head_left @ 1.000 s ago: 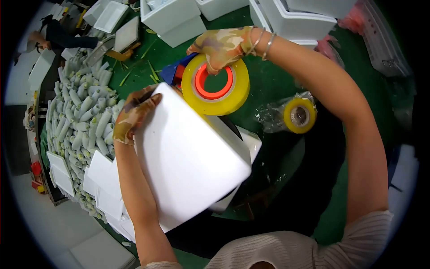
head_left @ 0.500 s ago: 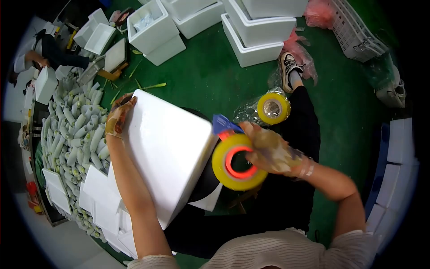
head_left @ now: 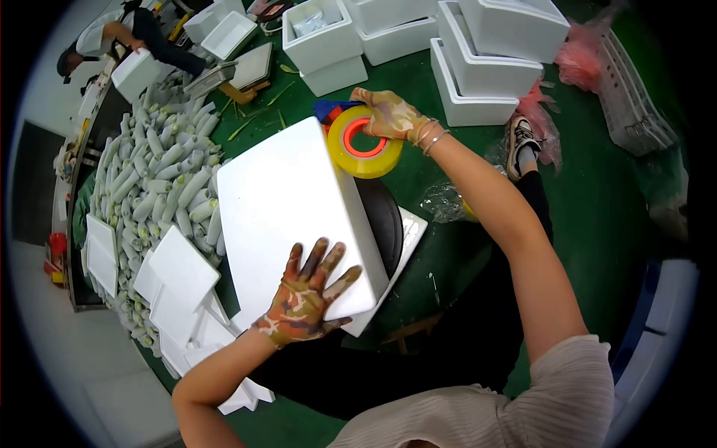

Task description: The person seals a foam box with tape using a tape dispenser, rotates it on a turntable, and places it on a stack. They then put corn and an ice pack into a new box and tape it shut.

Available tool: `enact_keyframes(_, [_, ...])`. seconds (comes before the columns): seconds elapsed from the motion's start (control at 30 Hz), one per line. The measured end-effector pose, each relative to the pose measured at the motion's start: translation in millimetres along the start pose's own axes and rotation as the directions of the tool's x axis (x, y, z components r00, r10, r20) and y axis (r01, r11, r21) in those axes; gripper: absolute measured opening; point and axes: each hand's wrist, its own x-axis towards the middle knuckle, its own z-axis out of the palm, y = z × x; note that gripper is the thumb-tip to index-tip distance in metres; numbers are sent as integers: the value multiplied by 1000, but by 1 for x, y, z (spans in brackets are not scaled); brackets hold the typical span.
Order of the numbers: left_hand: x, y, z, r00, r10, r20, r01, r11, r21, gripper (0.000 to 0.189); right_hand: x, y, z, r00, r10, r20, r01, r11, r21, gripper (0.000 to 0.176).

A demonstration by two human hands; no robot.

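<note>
A closed white foam box (head_left: 280, 201) sits tilted in front of me on a round black support (head_left: 382, 224). My left hand (head_left: 306, 295), in a camouflage-patterned glove, lies on the near end of the box with its fingers spread. At the far right corner of the box, my right hand (head_left: 390, 116), gloved alike, grips a tape dispenser (head_left: 386, 162). The dispenser carries a wide yellow roll with an orange core and has a blue front part. Whether tape runs from it onto the foam cannot be made out.
A heap of pale green, elongated vegetables (head_left: 164, 164) lies left, with loose foam lids (head_left: 187, 269) nearer me. Stacked foam boxes (head_left: 485, 75) stand at the back. Another person (head_left: 127, 33) handles a box far left. A plastic crate (head_left: 627, 97) is at right.
My left hand has moved from the box's far left corner to its near end and spread open. The tape dispenser in my right hand has moved away from me to the far corner.
</note>
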Motion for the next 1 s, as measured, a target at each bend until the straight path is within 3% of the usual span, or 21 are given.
enact_keyframes(0.07, [11,3,-4,1000,-26,-12,25,998,-57,85,6,9,2,1000,-20,15,20,1000,24,56])
enact_keyframes(0.13, [15,11,-3,994,-103,-42,99,992,-76,85,12,16,13,987,-149,-53,151,988,45,63])
enact_keyframes(0.17, [16,13,-4,990,-128,-52,123,989,-86,84,15,2,-2,993,-78,86,74,996,44,60])
enact_keyframes(0.2, [17,15,-5,990,-132,-42,128,988,-86,84,11,-9,-12,993,-77,88,72,996,55,60])
enact_keyframes(0.27, [22,20,-5,976,-203,-78,195,975,-104,84,-2,-19,-26,935,32,354,-109,974,198,59])
enact_keyframes(0.37, [38,30,-6,944,-298,-142,281,951,-128,87,-64,-2,-44,922,-210,327,137,963,232,59])
enact_keyframes(0.4, [41,32,-7,934,-325,-148,309,943,-123,88,-88,-15,-67,894,-201,400,139,974,179,60])
enact_keyframes(0.43, [44,33,-4,930,-320,-181,309,947,-90,89,-115,-26,-83,903,-178,391,65,956,285,60])
enact_keyframes(0.53, [61,37,-3,901,-394,-182,390,919,-61,91,-173,-45,-106,951,39,306,-126,955,269,60])
enact_keyframes(0.57, [68,37,-2,889,-420,-181,418,907,-50,91,-187,-51,-110,953,46,299,-131,954,271,60])
enact_keyframes(0.67, [97,30,3,852,-468,-233,471,881,-45,88,-217,-59,-115,944,23,328,-25,1000,0,65])
enact_keyframes(0.73, [116,25,3,840,-440,-318,459,888,-19,88,-234,-60,-116,971,80,224,-77,997,-21,57])
enact_keyframes(0.77, [123,22,2,831,-425,-358,443,896,-34,86,-237,-53,-113,972,83,218,-79,997,-24,57])
enact_keyframes(0.83, [143,8,2,825,-404,-394,423,905,-41,85,-240,-39,-106,993,32,113,-52,983,179,42])
enact_keyframes(0.9, [166,-14,7,762,-407,-504,457,889,-28,77,-239,-40,-106,994,11,110,-24,992,123,35])
enact_keyframes(0.97, [191,-41,4,718,-470,-513,527,849,-40,74,-239,-31,-101,994,-12,112,5,998,58,28])
enact_keyframes(1.0, [203,-56,2,669,-524,-527,591,805,-50,71,-241,-15,-92,993,-2,118,-24,976,218,30])
